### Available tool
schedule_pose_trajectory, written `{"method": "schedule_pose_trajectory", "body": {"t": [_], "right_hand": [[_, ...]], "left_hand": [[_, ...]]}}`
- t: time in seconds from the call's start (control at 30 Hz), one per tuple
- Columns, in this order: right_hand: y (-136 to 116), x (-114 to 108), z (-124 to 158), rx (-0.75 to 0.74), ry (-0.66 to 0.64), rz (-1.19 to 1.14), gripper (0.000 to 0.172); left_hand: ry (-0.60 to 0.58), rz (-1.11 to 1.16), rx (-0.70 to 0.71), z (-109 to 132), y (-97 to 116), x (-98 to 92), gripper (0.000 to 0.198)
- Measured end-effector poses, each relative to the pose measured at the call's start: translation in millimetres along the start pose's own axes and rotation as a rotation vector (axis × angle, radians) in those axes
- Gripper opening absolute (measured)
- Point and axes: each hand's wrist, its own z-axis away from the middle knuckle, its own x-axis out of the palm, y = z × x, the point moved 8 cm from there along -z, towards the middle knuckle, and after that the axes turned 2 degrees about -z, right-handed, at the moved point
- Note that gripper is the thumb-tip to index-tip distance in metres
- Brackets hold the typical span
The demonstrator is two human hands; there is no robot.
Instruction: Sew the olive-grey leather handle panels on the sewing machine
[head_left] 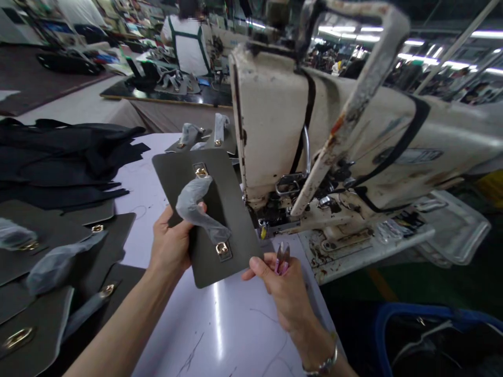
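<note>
A cream industrial sewing machine [283, 125] stands at the edge of the white worktop [188, 335], with more dark panels [43, 330] overlapping on the left. Above the worktop, the person holds up a dark olive leather-like panel [220, 178], which looks light but stiff enough not to flop. Its smooth face may slip, so its bare edge seems the safest hold. The left hand [173, 243] has its grip clamped on that edge, with the thumb over a soft plastic-wrapped strap [196, 207] running between 2 gold buckles [222, 250]. The right hand [281, 296] has its grip closed on small pink-handled thread snips [283, 257].
</note>
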Motion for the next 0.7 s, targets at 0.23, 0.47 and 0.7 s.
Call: {"method": "schedule_pose_trajectory", "body": {"t": [0.23, 0.47, 0.7], "right_hand": [[-2, -4, -21, -0.086, 0.104, 0.033, 0.04], [1, 4, -33, -0.14, 0.223, -0.171, 0.038], [8, 15, -36, -0.154, 0.37, -0.269, 0.043]], "left_hand": [[0.009, -0.022, 0.231, -11, 9, 16.1, 0.031], [-0.046, -0.056, 0.34, -27, 18, 31.4, 0.026], [-0.174, -0.105, 0.054, -57, 5, 52.0, 0.038]]}}
